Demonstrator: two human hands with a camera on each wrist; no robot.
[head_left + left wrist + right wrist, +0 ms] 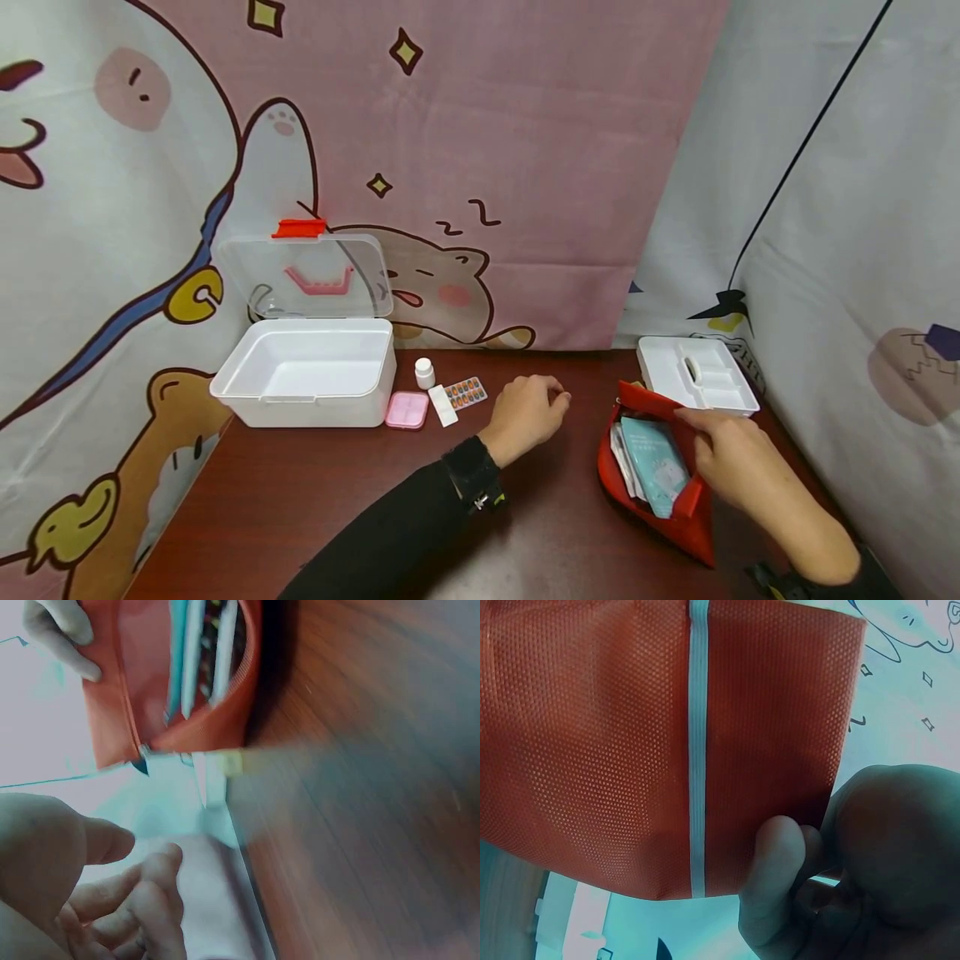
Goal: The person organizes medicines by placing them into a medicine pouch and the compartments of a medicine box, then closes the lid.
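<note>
My right hand (742, 454) pinches the upper edge of a red zippered pouch (701, 529) between thumb and fingers. The pouch gapes open, showing a light-blue packet (660, 475) and white packets (628, 467) inside. From the right wrist view, the pouch's mesh-textured outside (772, 712) with a pale stripe fills most of the picture. My left hand (525, 417) is over the table left of the pouch, fingers loosely curled around nothing. In the left wrist view its thumb (109, 841) stands apart from the fingertips.
A white box (315, 412) with its clear lid (247, 258) raised stands at left. Beside it are a pink pill case (407, 410), a white bottle (424, 373), a white strip (443, 406) and a blister pack (467, 392). Behind the pouch lies a white compartment tray (660, 367).
</note>
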